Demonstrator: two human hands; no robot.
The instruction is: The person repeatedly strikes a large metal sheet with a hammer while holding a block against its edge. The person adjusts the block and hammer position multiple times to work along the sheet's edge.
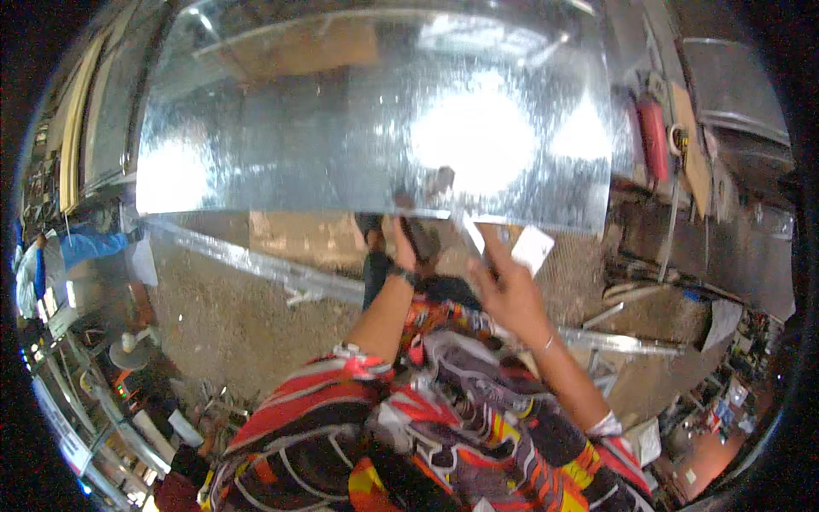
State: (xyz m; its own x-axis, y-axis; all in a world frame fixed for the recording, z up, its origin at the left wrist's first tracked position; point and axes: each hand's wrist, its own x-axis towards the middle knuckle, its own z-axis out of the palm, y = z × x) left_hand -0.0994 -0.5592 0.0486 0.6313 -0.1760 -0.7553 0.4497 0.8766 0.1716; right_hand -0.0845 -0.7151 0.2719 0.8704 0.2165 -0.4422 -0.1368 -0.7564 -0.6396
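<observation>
From where I stand, the shiny metal sheet point(316, 154) spreads before the person. At its near edge is the left hand point(404, 246), its grip impossible to tell; the right hand point(510, 288), below that edge, clasps a blurred silver tool point(467, 232). Right of the sheet sits a red cylinder point(652, 136).

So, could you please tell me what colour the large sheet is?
The large sheet is shiny silver-grey with bright glare, best seen in the head view.
</observation>
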